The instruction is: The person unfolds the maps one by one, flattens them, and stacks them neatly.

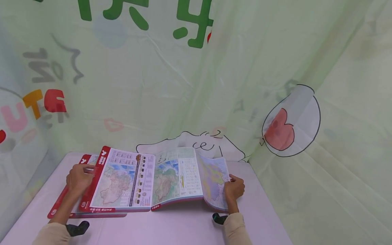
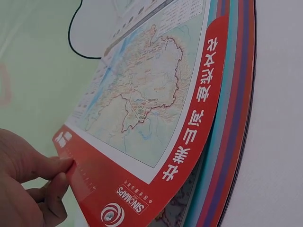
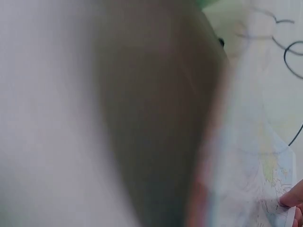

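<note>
Currently, map book (image 1: 120, 183): toward seven o'clock in the head view, spread in three panels across the pinkish table (image 1: 159, 226); a red margin (image 1: 97, 177) runs down its nine o'clock side.
Left hand (image 1: 80, 178): at eight o'clock; it pinches the red margin narrowly between thumb and fingers, near the corner with white lettering in the left wrist view; coloured layers fan out below the sheet.
Right hand (image 1: 234, 188): at five o'clock; its curled fingers hold the three o'clock edge of the outermost panel (image 1: 214, 180), which shows a purple and yellow map; the right wrist view is largely blurred, a fingertip on the printed paper at four o'clock.
Middle panel (image 1: 177, 177): between the other two; its six o'clock edge bows up over the table.
Second red-edged map (image 1: 58, 202): partly under the book, out past its nine o'clock side; the left forearm crosses above it.
Hanging cloth (image 1: 171, 85): pale green, behind the table; green characters (image 1: 199, 20) toward twelve o'clock, a red heart (image 1: 279, 131) at three.
</note>
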The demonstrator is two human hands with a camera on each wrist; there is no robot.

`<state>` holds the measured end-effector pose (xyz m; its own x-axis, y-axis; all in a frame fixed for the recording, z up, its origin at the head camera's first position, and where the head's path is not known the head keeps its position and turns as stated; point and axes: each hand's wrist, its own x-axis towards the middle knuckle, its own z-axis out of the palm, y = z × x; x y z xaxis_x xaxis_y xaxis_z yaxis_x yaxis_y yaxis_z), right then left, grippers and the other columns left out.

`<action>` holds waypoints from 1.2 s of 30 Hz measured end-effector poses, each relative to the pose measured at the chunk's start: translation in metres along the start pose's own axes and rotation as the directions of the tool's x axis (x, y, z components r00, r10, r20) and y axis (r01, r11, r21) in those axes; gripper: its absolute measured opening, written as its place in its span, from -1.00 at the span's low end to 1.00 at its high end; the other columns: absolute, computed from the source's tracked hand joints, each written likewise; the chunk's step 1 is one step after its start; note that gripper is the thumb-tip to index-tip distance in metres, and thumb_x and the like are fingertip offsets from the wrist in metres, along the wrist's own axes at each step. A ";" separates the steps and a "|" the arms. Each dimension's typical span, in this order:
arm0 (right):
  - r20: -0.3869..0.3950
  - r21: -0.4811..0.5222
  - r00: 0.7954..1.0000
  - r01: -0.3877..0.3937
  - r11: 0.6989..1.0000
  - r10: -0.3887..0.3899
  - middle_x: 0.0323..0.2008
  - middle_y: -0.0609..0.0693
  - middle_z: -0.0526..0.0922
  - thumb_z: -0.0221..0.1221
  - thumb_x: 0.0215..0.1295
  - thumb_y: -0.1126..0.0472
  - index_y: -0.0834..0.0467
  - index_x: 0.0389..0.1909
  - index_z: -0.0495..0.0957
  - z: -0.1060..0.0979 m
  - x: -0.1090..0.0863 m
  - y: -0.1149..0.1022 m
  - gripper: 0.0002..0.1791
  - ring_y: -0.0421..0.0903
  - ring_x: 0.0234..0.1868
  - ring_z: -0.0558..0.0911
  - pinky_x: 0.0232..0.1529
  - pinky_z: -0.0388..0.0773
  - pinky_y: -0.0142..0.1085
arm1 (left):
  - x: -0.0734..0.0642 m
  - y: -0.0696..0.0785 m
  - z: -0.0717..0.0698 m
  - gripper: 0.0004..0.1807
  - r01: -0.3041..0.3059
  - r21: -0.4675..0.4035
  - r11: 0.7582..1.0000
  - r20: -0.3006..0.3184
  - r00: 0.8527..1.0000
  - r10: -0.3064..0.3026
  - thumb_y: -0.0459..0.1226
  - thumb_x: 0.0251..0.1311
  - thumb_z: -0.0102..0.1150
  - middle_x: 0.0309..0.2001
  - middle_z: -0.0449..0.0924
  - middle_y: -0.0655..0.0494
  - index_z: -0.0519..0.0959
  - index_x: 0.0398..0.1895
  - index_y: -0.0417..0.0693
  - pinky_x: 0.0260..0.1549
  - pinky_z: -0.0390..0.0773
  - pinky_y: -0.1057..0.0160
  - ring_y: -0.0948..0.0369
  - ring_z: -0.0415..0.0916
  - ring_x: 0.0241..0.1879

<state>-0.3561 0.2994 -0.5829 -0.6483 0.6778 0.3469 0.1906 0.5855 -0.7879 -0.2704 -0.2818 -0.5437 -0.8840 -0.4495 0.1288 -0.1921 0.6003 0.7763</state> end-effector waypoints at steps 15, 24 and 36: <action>0.004 -0.033 0.997 0.074 0.997 -0.074 -0.27 0.31 0.80 0.15 0.05 0.51 0.25 -0.03 0.85 0.019 0.047 0.052 -0.52 0.34 -0.26 0.73 -0.31 0.51 0.17 | 0.011 -0.015 0.000 -0.51 -0.028 0.039 0.999 0.014 1.000 0.028 -0.37 0.38 0.26 0.12 0.64 -0.64 0.57 0.25 -0.59 -0.31 0.75 -0.13 -0.41 0.73 -0.15; 0.031 -0.051 0.999 0.036 0.998 -0.035 -0.24 0.28 0.80 0.18 0.06 0.47 0.22 0.01 0.85 0.032 0.063 0.067 -0.52 0.30 -0.23 0.72 -0.26 0.50 0.12 | 0.015 -0.029 0.008 -0.50 -0.027 0.042 0.999 0.028 0.999 0.026 -0.35 0.39 0.27 0.12 0.62 -0.65 0.57 0.24 -0.60 -0.35 0.75 -0.05 -0.37 0.74 -0.19; 0.038 -0.046 0.999 -0.020 0.999 0.022 -0.12 0.38 0.82 0.16 0.14 0.47 0.34 0.03 0.80 0.023 0.054 0.053 -0.56 0.38 -0.10 0.74 -0.08 0.53 0.20 | 0.015 -0.035 0.015 -0.45 0.035 0.059 0.998 0.047 0.998 -0.038 -0.31 0.34 0.33 0.09 0.64 -0.65 0.55 0.25 -0.60 -0.33 0.78 -0.13 -0.30 0.75 -0.30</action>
<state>-0.3980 0.3566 -0.6177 -0.6715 0.6731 0.3100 0.2373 0.5916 -0.7705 -0.2834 -0.3003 -0.5783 -0.8952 -0.4402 0.0700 -0.2478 0.6220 0.7428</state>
